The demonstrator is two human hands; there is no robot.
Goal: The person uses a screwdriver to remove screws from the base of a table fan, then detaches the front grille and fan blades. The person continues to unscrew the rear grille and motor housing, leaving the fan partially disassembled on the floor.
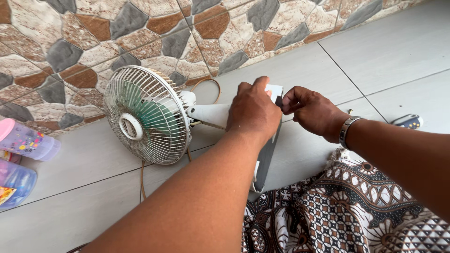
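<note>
Hands, two: left hand, right hand, one fan

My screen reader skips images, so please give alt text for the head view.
A small white fan lies on a grey tiled floor; the left hand presses on its base while the right hand pinches a small dark part at the base's edge. Two plastic bottles lie at far left.

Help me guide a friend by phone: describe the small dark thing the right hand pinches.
Start at the white wire-caged fan lying on the grey tiled floor. Follow its white neck to its base, under the left hand. There the right hand pinches a small dark part, the only dark piece against white plastic.
</note>
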